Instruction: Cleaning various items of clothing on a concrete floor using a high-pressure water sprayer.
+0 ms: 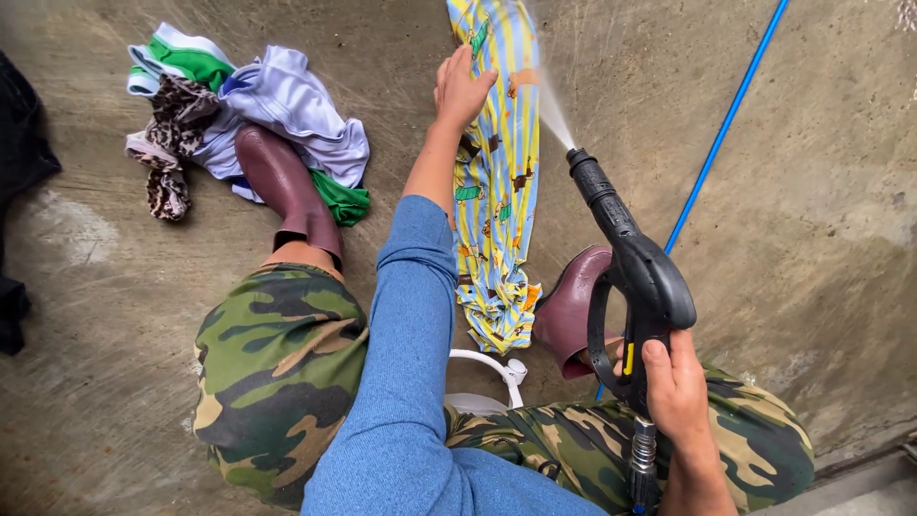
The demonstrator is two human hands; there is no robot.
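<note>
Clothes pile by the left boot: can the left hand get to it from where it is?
Probably yes. The left hand only presses flat on the striped cloth, holding nothing, and bare concrete floor lies between it and the clothes pile.

clothes heap (250,107) | maroon boots (287,186) | blue hose (724,124) | black cloth (21,143) | concrete floor (812,220)

Blue long sleeve (406,363) pushed up the left arm, camouflage trousers (277,368), maroon rubber boots (287,186)
</note>
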